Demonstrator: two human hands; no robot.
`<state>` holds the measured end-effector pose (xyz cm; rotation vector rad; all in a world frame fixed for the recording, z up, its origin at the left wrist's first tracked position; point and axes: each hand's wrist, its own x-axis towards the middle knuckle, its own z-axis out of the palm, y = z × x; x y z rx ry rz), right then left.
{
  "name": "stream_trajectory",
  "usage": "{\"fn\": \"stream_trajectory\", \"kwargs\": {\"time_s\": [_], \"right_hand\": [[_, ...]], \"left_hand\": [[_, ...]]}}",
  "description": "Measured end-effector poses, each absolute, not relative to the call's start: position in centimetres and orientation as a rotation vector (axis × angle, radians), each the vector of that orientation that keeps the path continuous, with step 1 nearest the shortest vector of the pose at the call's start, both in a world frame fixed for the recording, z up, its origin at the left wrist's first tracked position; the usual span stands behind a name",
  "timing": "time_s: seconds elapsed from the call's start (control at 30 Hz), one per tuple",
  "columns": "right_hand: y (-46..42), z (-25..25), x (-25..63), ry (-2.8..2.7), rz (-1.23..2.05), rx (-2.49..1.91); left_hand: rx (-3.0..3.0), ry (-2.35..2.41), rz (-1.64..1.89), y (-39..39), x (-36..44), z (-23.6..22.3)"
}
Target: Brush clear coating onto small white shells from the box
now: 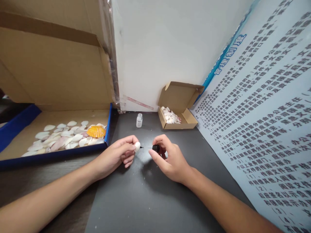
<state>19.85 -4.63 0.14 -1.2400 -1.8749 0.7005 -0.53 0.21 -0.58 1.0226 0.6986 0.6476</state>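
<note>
My left hand [121, 154] pinches a small white shell [137, 146] between thumb and fingers, just above the dark table [145, 194]. My right hand [167, 158] grips a small brush by its black cap [155, 148]. The thin brush tip [141, 147] points left and touches the shell's edge. A small clear glass bottle [139, 120] stands without its cap behind the hands, near the wall.
A blue-edged cardboard tray [60, 153] at the left holds several pale shells and one orange scallop shell [96, 131]. A small open cardboard box [178, 105] with more shells sits at the back. A printed poster [262, 129] leans along the right side.
</note>
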Motion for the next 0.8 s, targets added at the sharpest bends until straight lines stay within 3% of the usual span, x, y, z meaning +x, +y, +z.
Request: {"fn": "stream_trajectory", "kwargs": {"time_s": [0.8], "right_hand": [[-4.68,-0.25,19.7,-1.796,0.685,-1.195]], "left_hand": [[1.019,0.695,0.658,0.11,-0.34,-0.5]]}}
